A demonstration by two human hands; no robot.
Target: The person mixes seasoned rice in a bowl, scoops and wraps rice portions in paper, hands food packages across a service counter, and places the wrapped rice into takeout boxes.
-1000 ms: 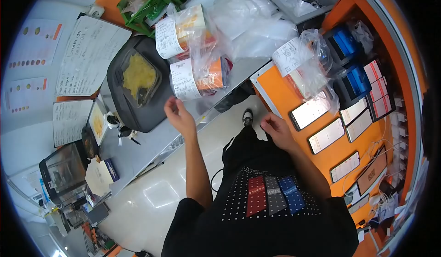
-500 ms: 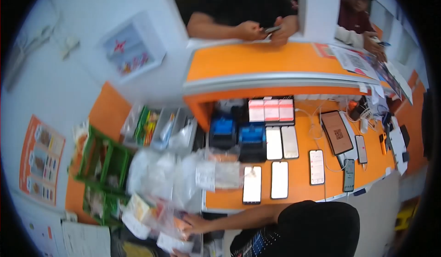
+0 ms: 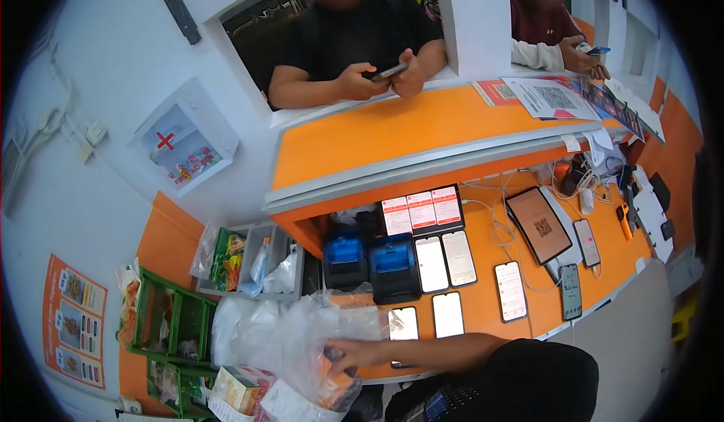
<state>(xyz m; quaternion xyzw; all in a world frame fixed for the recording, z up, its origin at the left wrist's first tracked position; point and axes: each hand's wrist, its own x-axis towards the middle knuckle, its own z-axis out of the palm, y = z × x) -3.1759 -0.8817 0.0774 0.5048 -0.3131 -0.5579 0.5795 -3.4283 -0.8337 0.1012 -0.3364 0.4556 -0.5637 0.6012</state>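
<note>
My right hand [image 3: 351, 353] is closed on the upper part of a clear plastic bag [image 3: 326, 328]. An orange package [image 3: 337, 390] shows through the plastic just below the fingers. Left of it, a boxed item [image 3: 240, 389] stands beside a white paper receipt [image 3: 292, 402]. More crumpled clear plastic bags [image 3: 245, 330] lie behind. My left hand is out of view. The lower ends of the packages are cut off by the frame edge.
Two blue-topped black devices [image 3: 394, 260] and several phones [image 3: 511, 290] occupy the orange counter [image 3: 483, 245]. Green crates [image 3: 170, 316] and a grey tray [image 3: 302, 260] stand left. Across the upper ledge [image 3: 362, 139], two people hold phones.
The view has turned from the floor and worktop towards the counter and window. My right hand now grips the plastic higher up. My left fingers, at the bottom edge before, have left the view.
</note>
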